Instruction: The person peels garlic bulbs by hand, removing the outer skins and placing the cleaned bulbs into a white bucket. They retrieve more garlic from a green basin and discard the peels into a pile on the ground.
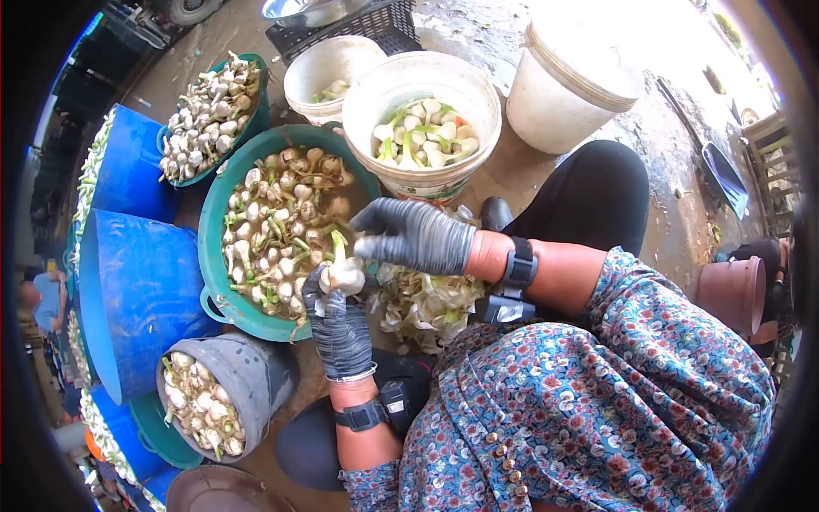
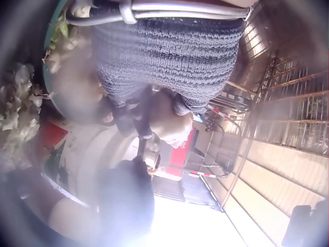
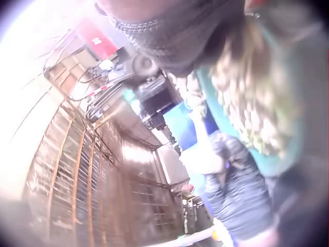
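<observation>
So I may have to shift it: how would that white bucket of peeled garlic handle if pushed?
The white bucket looks well filled with garlic bulbs, so probably heavy and unlikely to tip. On the rough wet ground it would likely drag rather than slide.

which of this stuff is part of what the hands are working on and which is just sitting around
In use:
- garlic bulb, gripped by the left hand
- right hand, gloved, fingers curled at the bulb's green stalk
- green basin of untrimmed garlic
- white bucket of cleaned bulbs
- peel heap

Lying about:
- lidded white bucket
- blue drums
- terracotta pot
- black crate
</observation>
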